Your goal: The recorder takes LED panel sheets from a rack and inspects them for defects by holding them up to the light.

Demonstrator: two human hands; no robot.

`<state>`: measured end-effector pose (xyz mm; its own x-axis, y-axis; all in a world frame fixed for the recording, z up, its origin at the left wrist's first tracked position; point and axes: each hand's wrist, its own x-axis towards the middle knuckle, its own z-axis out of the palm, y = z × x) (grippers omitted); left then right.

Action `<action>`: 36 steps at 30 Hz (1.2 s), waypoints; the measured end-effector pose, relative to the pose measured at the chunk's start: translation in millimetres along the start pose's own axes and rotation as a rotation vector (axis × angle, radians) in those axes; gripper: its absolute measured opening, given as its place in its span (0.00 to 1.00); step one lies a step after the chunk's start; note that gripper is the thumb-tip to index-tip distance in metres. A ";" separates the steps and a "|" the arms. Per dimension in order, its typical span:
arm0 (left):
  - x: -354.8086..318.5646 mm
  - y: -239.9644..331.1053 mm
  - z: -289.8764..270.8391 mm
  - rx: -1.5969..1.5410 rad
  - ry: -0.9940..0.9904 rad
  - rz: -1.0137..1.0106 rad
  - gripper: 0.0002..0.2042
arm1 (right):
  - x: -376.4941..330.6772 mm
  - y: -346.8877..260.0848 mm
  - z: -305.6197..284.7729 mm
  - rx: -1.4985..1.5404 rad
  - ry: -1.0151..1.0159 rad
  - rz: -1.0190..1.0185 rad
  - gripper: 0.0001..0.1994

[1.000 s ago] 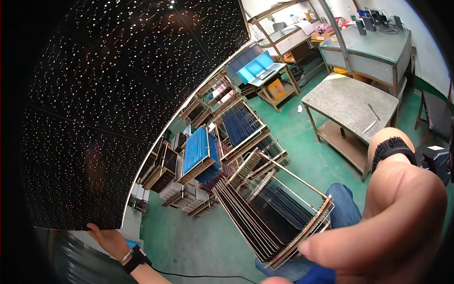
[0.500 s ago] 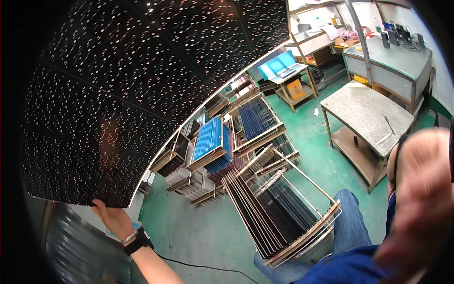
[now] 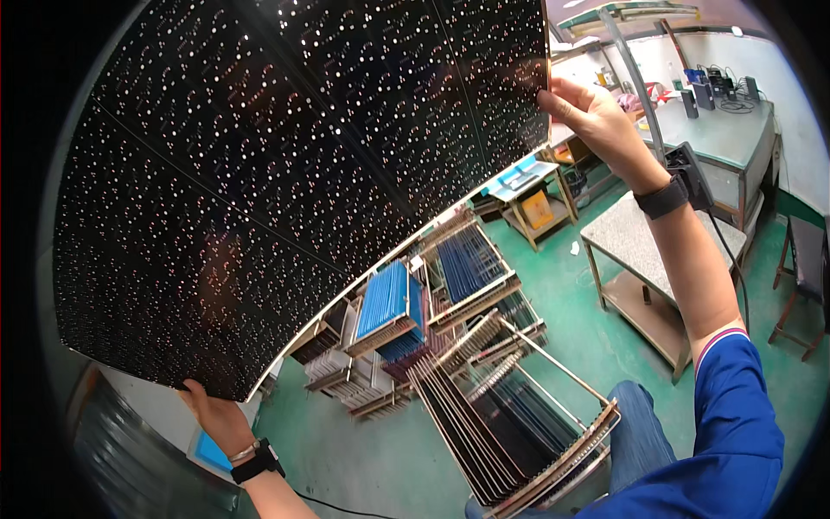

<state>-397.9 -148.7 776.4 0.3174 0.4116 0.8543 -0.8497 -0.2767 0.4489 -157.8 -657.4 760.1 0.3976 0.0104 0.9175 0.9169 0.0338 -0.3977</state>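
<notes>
A large black panel [image 3: 285,173], thin and covered with small bright dots, is held up and fills the upper left of the view. My left hand [image 3: 218,419] pinches its lower left edge, thumb and fingers closed on it. On the opposite side, my right hand [image 3: 601,125] grips the right edge near the corner, its thumb over the dotted face. Below the panel, in front of my legs, stands a metal rack [image 3: 596,432] with several black panels [image 3: 471,432] slotted upright in it.
Behind that rack are more racks, holding blue panels [image 3: 385,298] and dark blue panels [image 3: 467,264]. A speckled-top table [image 3: 627,238] stands at the right, with a workbench [image 3: 722,134] behind it and a stool [image 3: 804,259] near the right rim. A black cable [image 3: 337,503] lies on the green floor.
My right hand has swung from the lower right up to the panel's right edge and taken hold there. The panel sits slightly lower in view; my left hand keeps its grip.
</notes>
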 end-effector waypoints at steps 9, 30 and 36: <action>16.8 -9.1 -6.1 -0.056 -0.167 0.013 0.27 | -20.1 -42.8 -18.8 0.028 0.171 -0.060 0.18; 36.2 -32.1 12.2 -0.194 -0.182 0.069 0.23 | -29.5 -99.2 -51.6 -0.072 0.271 -0.338 0.25; 29.5 -26.0 21.5 -0.192 -0.135 0.034 0.21 | -25.2 -98.4 -53.2 -0.117 0.284 -0.336 0.20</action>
<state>-357.3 -148.0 795.6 0.3297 0.2813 0.9012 -0.9213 -0.1125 0.3722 -256.2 -714.2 776.0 0.0563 -0.2567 0.9649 0.9881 -0.1244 -0.0907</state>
